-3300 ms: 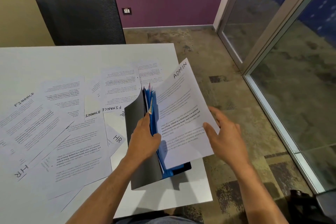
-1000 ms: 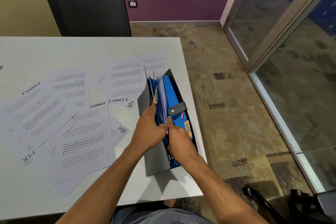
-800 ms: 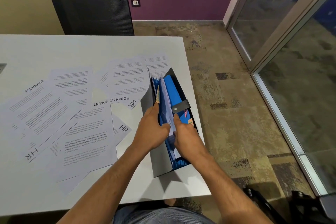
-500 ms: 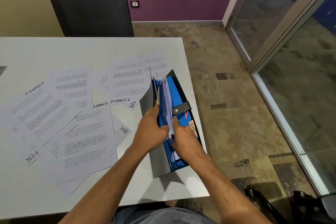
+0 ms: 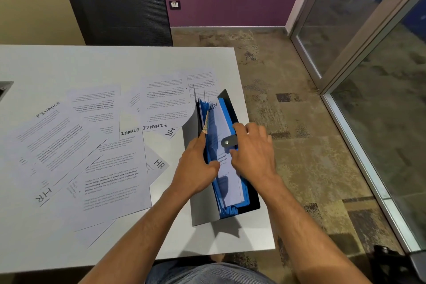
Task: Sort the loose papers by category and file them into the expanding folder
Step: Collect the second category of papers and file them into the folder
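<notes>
Many loose white printed sheets (image 5: 76, 145), hand-marked FINANCE and HR, lie fanned across the pale grey table (image 5: 115, 64), thin and floppy, best lifted by an edge. Further right, the left hand (image 5: 198, 166) grips the blue-pocketed grey expanding folder (image 5: 202, 210) at the table's right edge. The right hand (image 5: 252, 152) pins the curling white ADMIN sheet (image 5: 219, 122) inside.

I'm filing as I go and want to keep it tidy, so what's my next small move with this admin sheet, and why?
Probably press the admin sheet fully down with the right hand. Its lettered top corner pokes above the blue pockets of the expanding folder, while the left hand holds the dividers apart.
</notes>
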`<state>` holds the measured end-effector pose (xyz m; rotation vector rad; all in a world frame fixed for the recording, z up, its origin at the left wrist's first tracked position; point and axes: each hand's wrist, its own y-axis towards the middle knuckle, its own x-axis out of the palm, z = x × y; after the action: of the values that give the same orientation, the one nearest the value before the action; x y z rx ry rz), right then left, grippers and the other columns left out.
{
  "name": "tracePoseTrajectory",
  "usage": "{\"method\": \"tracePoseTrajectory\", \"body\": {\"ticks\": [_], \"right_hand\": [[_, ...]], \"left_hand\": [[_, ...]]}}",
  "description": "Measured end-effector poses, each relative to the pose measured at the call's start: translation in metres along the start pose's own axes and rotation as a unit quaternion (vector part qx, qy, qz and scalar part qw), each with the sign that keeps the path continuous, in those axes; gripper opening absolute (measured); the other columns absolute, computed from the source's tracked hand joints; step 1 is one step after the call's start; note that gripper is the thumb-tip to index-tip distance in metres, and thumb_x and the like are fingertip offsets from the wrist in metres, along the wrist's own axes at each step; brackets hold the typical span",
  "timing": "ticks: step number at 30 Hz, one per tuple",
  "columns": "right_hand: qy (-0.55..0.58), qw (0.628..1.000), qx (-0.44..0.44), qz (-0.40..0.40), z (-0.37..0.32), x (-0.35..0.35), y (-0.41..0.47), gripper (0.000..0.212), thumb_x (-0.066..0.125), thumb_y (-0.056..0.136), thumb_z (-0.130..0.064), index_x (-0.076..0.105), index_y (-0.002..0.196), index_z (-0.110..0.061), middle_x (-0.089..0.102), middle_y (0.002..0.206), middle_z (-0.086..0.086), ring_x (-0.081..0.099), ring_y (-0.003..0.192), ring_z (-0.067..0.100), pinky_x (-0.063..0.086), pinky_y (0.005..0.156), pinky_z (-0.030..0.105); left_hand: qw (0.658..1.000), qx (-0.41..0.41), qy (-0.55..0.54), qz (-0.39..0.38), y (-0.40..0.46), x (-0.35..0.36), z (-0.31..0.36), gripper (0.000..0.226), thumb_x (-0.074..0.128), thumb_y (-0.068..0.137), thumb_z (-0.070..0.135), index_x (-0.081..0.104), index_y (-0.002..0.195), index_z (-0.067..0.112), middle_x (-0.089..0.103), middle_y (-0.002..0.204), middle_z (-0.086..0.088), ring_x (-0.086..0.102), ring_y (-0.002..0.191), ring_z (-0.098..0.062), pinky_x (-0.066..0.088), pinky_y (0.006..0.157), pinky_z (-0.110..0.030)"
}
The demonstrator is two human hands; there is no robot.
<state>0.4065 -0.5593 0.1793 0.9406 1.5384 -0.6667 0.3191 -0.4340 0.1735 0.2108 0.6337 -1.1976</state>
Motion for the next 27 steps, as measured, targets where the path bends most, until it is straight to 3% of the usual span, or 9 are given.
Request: {"method": "tracePoseTrajectory", "body": {"ticks": [3, 6, 9, 11, 14, 18, 20, 25, 27], "right_hand": [[-0.025, 0.998, -0.006, -0.065, 0.002, 0.006, 0.012, 0.070, 0.071, 0.084, -0.030, 0.038, 0.145, -0.022, 0.044, 0.138, 0.009, 0.043, 0.124, 0.028, 0.040, 0.093, 0.039], [-0.008, 0.997, -0.004, -0.079, 0.004, 0.011, 0.021, 0.055, 0.066, 0.087, -0.021, 0.046, 0.137, -0.020, 0.046, 0.133, 0.011, 0.048, 0.118, 0.028, 0.044, 0.089, 0.038], [0.087, 0.994, 0.041, -0.046, 0.012, 0.014, 0.028, 0.028, 0.065, 0.085, -0.009, 0.062, 0.112, -0.011, 0.058, 0.113, 0.010, 0.057, 0.100, 0.026, 0.051, 0.074, 0.036], [0.189, 0.979, 0.067, -0.024, 0.019, 0.018, 0.030, 0.023, 0.063, 0.084, -0.001, 0.066, 0.106, -0.010, 0.064, 0.103, 0.007, 0.062, 0.090, 0.022, 0.054, 0.068, 0.031], [0.389, 0.912, 0.132, 0.003, 0.026, 0.021, 0.025, 0.023, 0.064, 0.090, -0.002, 0.066, 0.110, -0.013, 0.066, 0.099, 0.001, 0.064, 0.083, 0.015, 0.049, 0.058, 0.010], [0.549, 0.801, 0.238, 0.014, 0.039, 0.032, 0.019, 0.008, 0.063, 0.095, -0.011, 0.061, 0.095, -0.019, 0.068, 0.091, 0.007, 0.067, 0.084, 0.021, 0.057, 0.070, 0.034], [0.589, 0.757, 0.283, 0.004, 0.048, 0.037, 0.018, 0.007, 0.061, 0.096, -0.013, 0.058, 0.091, -0.017, 0.067, 0.090, 0.010, 0.064, 0.083, 0.022, 0.055, 0.069, 0.036], [0.610, 0.709, 0.351, -0.038, 0.068, 0.053, 0.016, 0.013, 0.060, 0.098, -0.021, 0.057, 0.095, -0.008, 0.070, 0.092, 0.016, 0.071, 0.086, 0.026, 0.058, 0.080, 0.047], [0.614, 0.702, 0.358, -0.041, 0.072, 0.056, 0.016, 0.016, 0.060, 0.098, -0.020, 0.058, 0.089, -0.007, 0.070, 0.087, 0.015, 0.072, 0.078, 0.023, 0.060, 0.074, 0.043]], "left_hand": [[1.000, 0.004, -0.001, -0.006, -0.001, 0.002, -0.002, 0.076, 0.062, 0.088, 0.014, 0.025, 0.153, 0.028, 0.047, 0.134, 0.002, 0.045, 0.103, -0.005, 0.039, 0.077, -0.010], [1.000, 0.005, -0.002, -0.008, 0.000, 0.003, -0.002, 0.076, 0.061, 0.089, 0.016, 0.023, 0.153, 0.029, 0.046, 0.134, 0.003, 0.043, 0.104, -0.004, 0.032, 0.070, -0.001], [1.000, 0.003, -0.009, -0.008, 0.001, 0.003, -0.002, 0.074, 0.063, 0.090, 0.020, 0.025, 0.152, 0.031, 0.047, 0.135, 0.002, 0.044, 0.105, -0.004, 0.041, 0.081, -0.015], [1.000, 0.003, -0.016, -0.009, 0.001, 0.004, -0.003, 0.073, 0.064, 0.090, 0.023, 0.025, 0.151, 0.031, 0.047, 0.136, 0.002, 0.046, 0.107, -0.005, 0.049, 0.084, -0.021], [1.000, 0.004, -0.014, -0.010, 0.001, 0.005, -0.004, 0.072, 0.065, 0.090, 0.030, 0.025, 0.151, 0.031, 0.046, 0.134, 0.004, 0.049, 0.113, -0.008, 0.057, 0.089, -0.033], [1.000, 0.005, -0.001, -0.020, 0.001, 0.010, -0.002, 0.075, 0.066, 0.090, 0.035, 0.023, 0.151, 0.030, 0.043, 0.137, 0.005, 0.049, 0.114, -0.008, 0.057, 0.089, -0.034], [0.999, 0.001, 0.015, -0.029, 0.001, 0.014, -0.001, 0.079, 0.066, 0.089, 0.038, 0.019, 0.153, 0.029, 0.039, 0.143, 0.006, 0.046, 0.114, -0.005, 0.055, 0.090, -0.035], [0.996, -0.017, 0.076, -0.042, 0.006, 0.027, 0.006, 0.089, 0.066, 0.085, 0.053, 0.014, 0.154, 0.030, 0.032, 0.152, 0.010, 0.049, 0.130, -0.016, 0.050, 0.099, -0.042], [0.995, -0.014, 0.092, -0.045, 0.009, 0.034, 0.008, 0.090, 0.066, 0.084, 0.056, 0.015, 0.153, 0.030, 0.030, 0.154, 0.010, 0.049, 0.130, -0.015, 0.049, 0.100, -0.041]]}}
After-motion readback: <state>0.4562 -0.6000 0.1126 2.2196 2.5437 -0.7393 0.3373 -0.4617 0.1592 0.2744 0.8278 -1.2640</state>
